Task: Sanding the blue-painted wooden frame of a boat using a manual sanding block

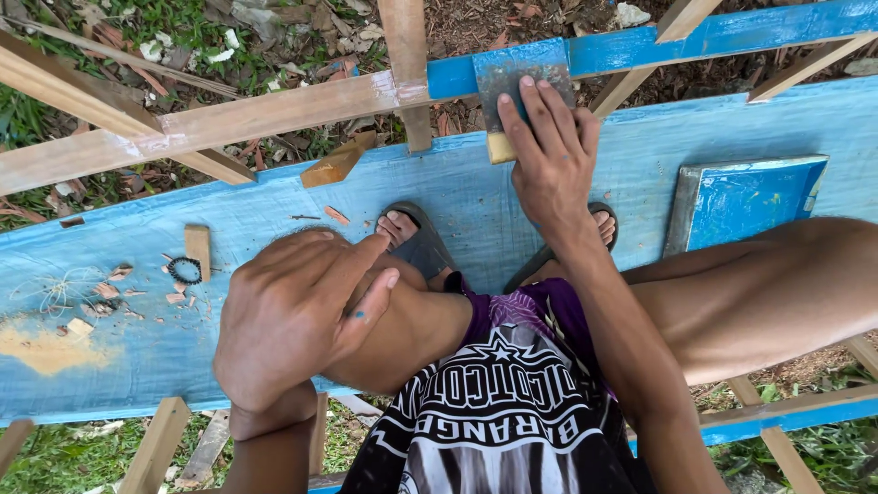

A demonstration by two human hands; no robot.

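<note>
Nearest the lens: black-and-purple printed shirt (512, 412) and bare knees, person squatting on a wide blue-painted wooden plank (137, 348), feet in grey rubber sandals (422, 242). Left hand (293, 320) rests on the left knee, fingers loosely curled together, holding nothing; a blue paint spot sits on the thumb. Right hand (549, 155) reaches forward to the plank's far edge, fingers spread flat and pressing down on a blue-smeared flat metal scraper with pale wooden handle (517, 91). Scraper blade lies across the half-painted wooden rail (274, 114) where blue paint meets bare wood; its long axis runs away from the body, handle end toward the wrist, directly under the fingertips. Right hand far nearer than left. Blue square tray (745, 201) at the plank's right end; small wood blocks (197, 247), chips and a black beaded ring (184, 270) at the left end.
</note>
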